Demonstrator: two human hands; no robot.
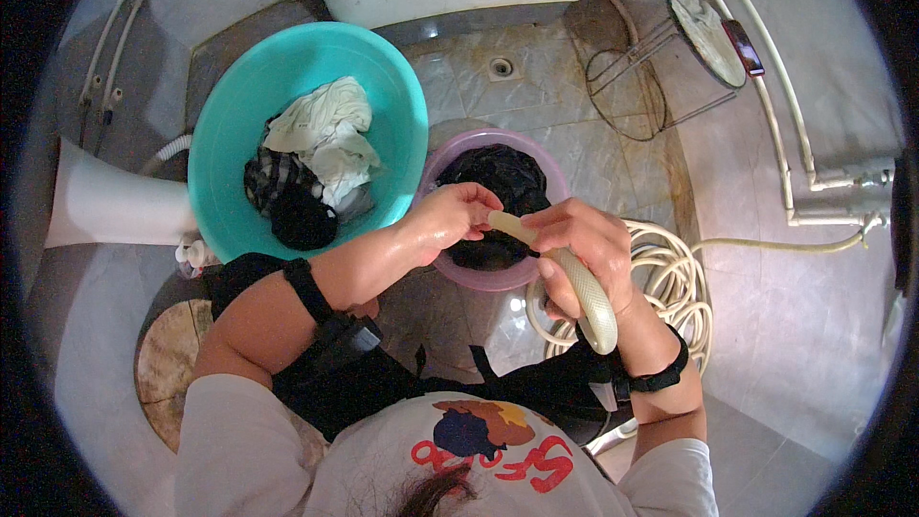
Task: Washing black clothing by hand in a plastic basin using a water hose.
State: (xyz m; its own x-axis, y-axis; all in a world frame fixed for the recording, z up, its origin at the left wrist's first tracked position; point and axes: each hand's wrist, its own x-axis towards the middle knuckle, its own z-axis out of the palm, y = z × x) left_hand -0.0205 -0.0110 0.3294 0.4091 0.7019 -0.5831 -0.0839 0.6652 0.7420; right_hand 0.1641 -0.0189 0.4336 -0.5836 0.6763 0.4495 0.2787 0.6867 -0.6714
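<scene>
My right hand (592, 240) grips a cream hose (592, 298) close to its end. Below the wrist the hose bends out of sight. My left hand (456, 212) is at the hose's mouth with curled fingers; whether they pinch the tip is unclear. Both hands are above a pink plastic basin (488, 283), which holds black fabric (495, 165), partly hidden by my hands. To the left, a larger turquoise tub (222, 93) contains a white garment (323, 115), a dark checked cloth (276, 176) and a black bundle (305, 219).
Coiled hose (678, 280) lies right, linked to wall pipes (833, 219). A round-topped metal stool (707, 36) leans by the right wall. The floor has a drain (502, 68). A white pedestal (118, 197) stands left; a wooden round (169, 352) lies below it.
</scene>
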